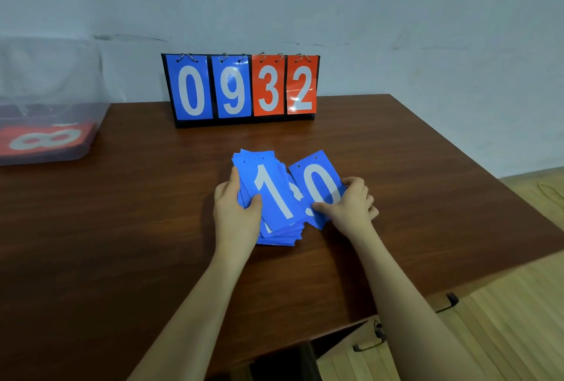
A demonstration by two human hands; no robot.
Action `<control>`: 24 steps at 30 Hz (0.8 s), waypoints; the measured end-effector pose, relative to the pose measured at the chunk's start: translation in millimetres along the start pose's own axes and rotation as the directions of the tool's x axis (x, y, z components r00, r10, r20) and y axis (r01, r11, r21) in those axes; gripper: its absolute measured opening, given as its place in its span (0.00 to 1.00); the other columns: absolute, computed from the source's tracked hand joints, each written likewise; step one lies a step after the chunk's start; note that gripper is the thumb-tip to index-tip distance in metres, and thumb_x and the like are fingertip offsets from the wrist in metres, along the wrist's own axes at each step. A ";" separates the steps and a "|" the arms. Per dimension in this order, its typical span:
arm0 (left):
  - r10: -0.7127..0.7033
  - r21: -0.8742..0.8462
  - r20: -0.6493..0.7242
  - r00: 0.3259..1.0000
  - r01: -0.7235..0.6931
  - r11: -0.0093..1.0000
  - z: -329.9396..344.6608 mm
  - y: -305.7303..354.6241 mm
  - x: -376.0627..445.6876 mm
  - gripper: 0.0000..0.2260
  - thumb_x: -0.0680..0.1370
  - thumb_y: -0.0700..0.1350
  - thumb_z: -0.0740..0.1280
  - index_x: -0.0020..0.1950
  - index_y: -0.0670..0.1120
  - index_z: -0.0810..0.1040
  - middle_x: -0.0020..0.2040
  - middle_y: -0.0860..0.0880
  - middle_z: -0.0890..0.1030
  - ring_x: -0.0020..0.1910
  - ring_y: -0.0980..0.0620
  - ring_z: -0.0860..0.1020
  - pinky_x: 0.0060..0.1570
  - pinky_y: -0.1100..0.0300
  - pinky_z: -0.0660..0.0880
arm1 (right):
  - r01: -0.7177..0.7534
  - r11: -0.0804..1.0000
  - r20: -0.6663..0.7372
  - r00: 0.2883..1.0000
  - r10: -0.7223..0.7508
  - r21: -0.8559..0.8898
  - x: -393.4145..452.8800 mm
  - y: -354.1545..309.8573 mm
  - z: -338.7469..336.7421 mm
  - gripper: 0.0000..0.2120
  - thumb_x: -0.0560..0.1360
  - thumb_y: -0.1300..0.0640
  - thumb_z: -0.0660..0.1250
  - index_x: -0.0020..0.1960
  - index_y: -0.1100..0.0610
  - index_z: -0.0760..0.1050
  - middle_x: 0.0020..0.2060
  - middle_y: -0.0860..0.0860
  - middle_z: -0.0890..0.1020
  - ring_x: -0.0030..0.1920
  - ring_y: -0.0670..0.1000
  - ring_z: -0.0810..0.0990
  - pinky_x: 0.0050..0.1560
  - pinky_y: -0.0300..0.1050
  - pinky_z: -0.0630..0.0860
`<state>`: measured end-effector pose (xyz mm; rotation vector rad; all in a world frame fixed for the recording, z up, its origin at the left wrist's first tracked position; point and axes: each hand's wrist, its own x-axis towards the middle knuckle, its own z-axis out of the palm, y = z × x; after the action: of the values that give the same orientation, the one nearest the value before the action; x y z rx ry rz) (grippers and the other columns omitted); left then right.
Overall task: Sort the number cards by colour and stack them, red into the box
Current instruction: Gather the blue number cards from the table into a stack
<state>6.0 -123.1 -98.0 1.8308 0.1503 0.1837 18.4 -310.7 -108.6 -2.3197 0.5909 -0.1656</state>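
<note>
A loose pile of blue number cards (274,191) lies mid-table, a white "1" on top. My left hand (236,212) grips the pile's left side, thumb on the top card. My right hand (351,203) holds a separate blue "0" card (317,185) at its lower right, overlapping the pile's right edge. A clear plastic box (52,90) stands at the far left with red cards (45,139) inside, an "8" showing on top.
A flip scoreboard (241,89) reading blue 0, 9 and red 3, 2 stands at the table's back by the wall. The brown table (122,228) ends at the right in an angled edge above a wooden floor (503,319).
</note>
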 end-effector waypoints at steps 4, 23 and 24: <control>0.019 -0.022 -0.012 1.000 -0.019 1.000 -9.9 1.3 -6.1 0.27 0.78 0.38 0.63 0.74 0.51 0.58 0.61 0.51 0.67 0.46 0.60 0.72 0.31 0.79 0.69 | 0.256 0.864 -0.165 0.965 -0.203 0.434 -25.2 -1.0 2.4 0.16 0.76 0.65 0.63 0.61 0.54 0.65 0.50 0.41 0.72 0.55 0.45 0.75 0.44 0.28 0.72; 0.027 -0.100 -0.061 0.998 -0.033 0.994 -36.7 -4.9 -14.2 0.28 0.76 0.39 0.65 0.74 0.52 0.60 0.63 0.50 0.69 0.53 0.57 0.73 0.36 0.73 0.74 | 0.334 0.910 -0.100 0.942 -0.319 0.247 -57.0 -36.2 37.3 0.13 0.75 0.51 0.67 0.59 0.51 0.76 0.57 0.48 0.73 0.58 0.50 0.70 0.63 0.49 0.66; 0.019 -0.092 -0.062 0.998 -0.025 0.995 -38.0 -6.5 -12.9 0.28 0.76 0.39 0.65 0.74 0.52 0.60 0.63 0.50 0.69 0.53 0.58 0.73 0.35 0.73 0.73 | 0.272 0.954 -0.089 0.961 -0.262 0.130 -49.3 -32.8 34.4 0.16 0.75 0.49 0.67 0.62 0.52 0.74 0.60 0.50 0.72 0.61 0.53 0.68 0.65 0.51 0.62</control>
<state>-14.4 -88.1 -95.0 1.7357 0.1619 0.2578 -3.5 -245.9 -108.8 -2.2542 0.2859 -0.4051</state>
